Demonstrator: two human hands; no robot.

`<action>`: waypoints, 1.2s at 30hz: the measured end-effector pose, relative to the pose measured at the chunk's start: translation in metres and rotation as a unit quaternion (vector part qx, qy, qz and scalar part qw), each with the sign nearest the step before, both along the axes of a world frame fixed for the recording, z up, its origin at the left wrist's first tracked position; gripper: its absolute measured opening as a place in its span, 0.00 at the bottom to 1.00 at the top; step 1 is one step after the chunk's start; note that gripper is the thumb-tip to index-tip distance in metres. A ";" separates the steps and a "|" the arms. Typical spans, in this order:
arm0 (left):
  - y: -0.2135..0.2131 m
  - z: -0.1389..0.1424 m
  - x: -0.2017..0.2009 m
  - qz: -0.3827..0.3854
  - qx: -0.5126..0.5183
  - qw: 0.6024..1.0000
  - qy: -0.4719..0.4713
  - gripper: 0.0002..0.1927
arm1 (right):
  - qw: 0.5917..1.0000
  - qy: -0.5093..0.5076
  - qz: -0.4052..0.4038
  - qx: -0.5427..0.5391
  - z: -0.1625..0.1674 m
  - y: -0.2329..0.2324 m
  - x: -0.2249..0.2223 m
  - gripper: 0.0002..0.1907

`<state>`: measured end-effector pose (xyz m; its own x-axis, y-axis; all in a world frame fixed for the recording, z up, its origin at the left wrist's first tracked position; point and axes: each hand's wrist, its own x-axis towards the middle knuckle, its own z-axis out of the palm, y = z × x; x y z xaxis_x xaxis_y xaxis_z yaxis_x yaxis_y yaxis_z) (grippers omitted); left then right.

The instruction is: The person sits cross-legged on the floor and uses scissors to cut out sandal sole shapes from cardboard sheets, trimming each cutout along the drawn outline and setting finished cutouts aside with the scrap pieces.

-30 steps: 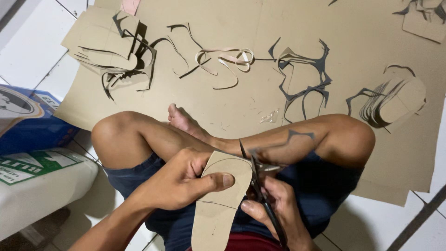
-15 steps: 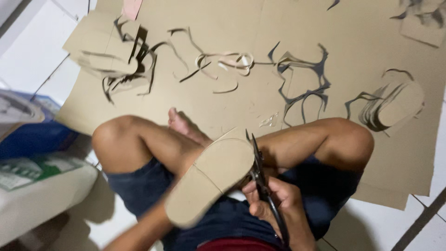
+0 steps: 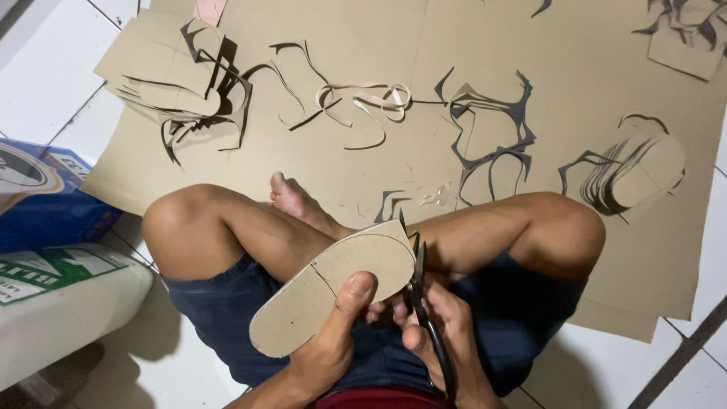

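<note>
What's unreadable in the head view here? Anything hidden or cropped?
- Scissors: handles buried in the right hand, tips behind the sole cutout.
- Left hand: fingers hidden under the cutout.
- Blue box: cut by the left edge.
- Cutout stack: cropped at the top right.

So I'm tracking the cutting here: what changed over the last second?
The left hand turned the sole-shaped cardboard piece from upright to slanting up to the right, keeping its grip. The right hand kept the black scissors at its edge. The cardboard sheet and cut-outs stayed put.
</note>
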<state>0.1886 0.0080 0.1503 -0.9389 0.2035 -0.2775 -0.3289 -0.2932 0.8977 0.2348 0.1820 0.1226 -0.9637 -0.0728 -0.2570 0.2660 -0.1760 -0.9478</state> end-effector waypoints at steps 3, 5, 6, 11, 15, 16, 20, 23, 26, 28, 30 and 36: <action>-0.009 -0.002 -0.004 0.010 -0.047 0.996 0.077 0.27 | 1.000 -0.009 0.003 0.006 -0.001 0.001 0.003 0.41; -0.015 -0.004 -0.008 -0.006 -0.075 0.997 0.006 0.29 | 0.999 -0.024 0.017 0.026 -0.002 0.004 0.006 0.41; -0.017 -0.005 -0.009 -0.015 -0.089 0.996 -0.029 0.30 | 0.999 -0.031 0.023 0.037 -0.002 0.006 0.007 0.41; -0.022 -0.002 -0.012 -0.040 -0.075 0.996 0.001 0.38 | 0.998 -0.036 0.028 0.039 -0.003 0.010 0.009 0.39; -0.028 -0.002 -0.016 -0.009 -0.193 0.955 0.224 0.38 | 0.999 -0.024 0.033 0.029 -0.003 0.010 0.009 0.38; -0.031 -0.002 -0.017 -0.015 -0.174 0.965 0.197 0.38 | 0.998 -0.026 0.034 0.035 -0.002 0.010 0.009 0.38; -0.039 0.004 -0.025 -0.061 -0.140 0.986 0.067 0.33 | 0.997 -0.058 0.035 0.037 0.000 0.009 0.008 0.40; -0.039 0.014 -0.029 -0.114 -0.177 0.977 -0.021 0.24 | 0.999 -0.034 0.034 0.012 0.003 0.009 0.006 0.40; -0.041 0.021 -0.036 -0.130 -0.162 0.978 -0.020 0.20 | 0.998 -0.033 0.046 0.012 0.006 0.011 0.004 0.38; -0.046 0.022 -0.043 -0.135 -0.164 0.977 0.001 0.18 | 0.997 -0.044 0.058 0.030 0.007 0.012 0.003 0.38; -0.051 0.021 -0.047 -0.148 -0.203 0.968 0.012 0.18 | 0.995 -0.055 0.069 0.051 0.007 0.014 0.003 0.40; -0.053 0.016 -0.049 -0.167 -0.213 0.962 0.044 0.16 | 0.997 -0.048 0.059 -0.008 -0.001 0.014 0.002 0.40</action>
